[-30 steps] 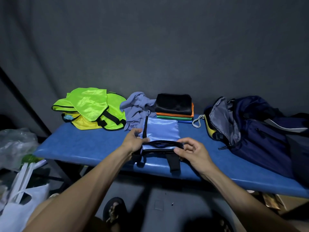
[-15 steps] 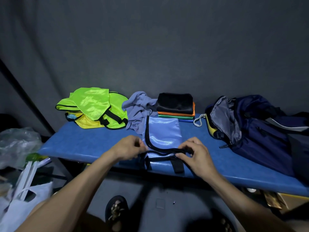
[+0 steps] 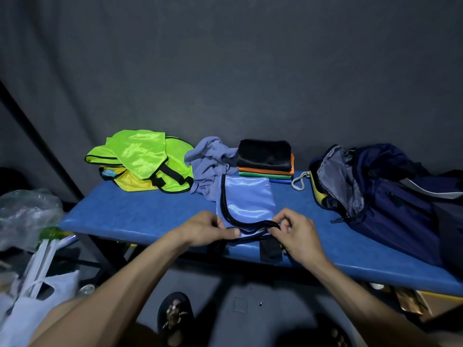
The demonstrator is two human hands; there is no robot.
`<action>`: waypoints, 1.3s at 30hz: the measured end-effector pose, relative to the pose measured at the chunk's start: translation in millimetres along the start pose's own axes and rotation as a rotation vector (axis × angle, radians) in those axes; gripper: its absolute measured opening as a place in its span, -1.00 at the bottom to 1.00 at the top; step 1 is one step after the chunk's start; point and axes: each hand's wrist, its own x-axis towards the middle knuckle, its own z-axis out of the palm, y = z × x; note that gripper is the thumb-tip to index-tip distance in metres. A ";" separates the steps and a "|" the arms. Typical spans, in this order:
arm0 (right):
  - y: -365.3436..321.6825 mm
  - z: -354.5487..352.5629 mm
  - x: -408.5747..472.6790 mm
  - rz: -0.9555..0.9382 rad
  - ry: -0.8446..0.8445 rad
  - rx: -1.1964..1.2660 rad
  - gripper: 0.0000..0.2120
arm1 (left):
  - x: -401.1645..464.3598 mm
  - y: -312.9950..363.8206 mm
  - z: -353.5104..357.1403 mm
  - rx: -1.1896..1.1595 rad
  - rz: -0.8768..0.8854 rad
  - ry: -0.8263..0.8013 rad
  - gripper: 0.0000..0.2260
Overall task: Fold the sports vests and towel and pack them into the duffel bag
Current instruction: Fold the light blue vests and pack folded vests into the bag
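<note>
Both forearms reach in from below toward the near edge of the blue bench [image 3: 140, 216]. The left hand [image 3: 200, 229] lies knuckles up, its thumb and fingers pinching the black-trimmed near edge of the light blue vest [image 3: 246, 199], which lies part-folded flat on the bench in front of the person. The right hand [image 3: 298, 236] curls its fingers round the same black trim on the other side (a black strap end hangs over the bench edge just below it). Behind the vest sits a folded stack [image 3: 265, 159], black on top with orange, green and blue layers beneath, beside a crumpled grey-blue towel [image 3: 208, 159]. Neon yellow vests [image 3: 142, 161] lie heaped at the left. The navy duffel bag [image 3: 383, 196] stands open at the right, showing grey lining; I cannot tell what is inside it.
</note>
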 end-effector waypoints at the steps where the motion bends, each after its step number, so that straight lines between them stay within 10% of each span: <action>1: 1.9 0.7 -0.8 -0.029 0.011 -0.082 -0.79 | -0.1 1.0 0.4 -0.032 -0.036 0.010 -0.51; 30: -9.6 19.6 17.2 -0.542 -0.188 -0.343 -0.86 | 13.7 8.0 -11.6 -0.446 -0.218 0.005 -0.90; 39: -2.6 -8.4 -8.0 -0.640 -0.404 -0.478 -0.32 | 12.7 -18.3 -13.7 0.208 -0.067 0.302 -0.72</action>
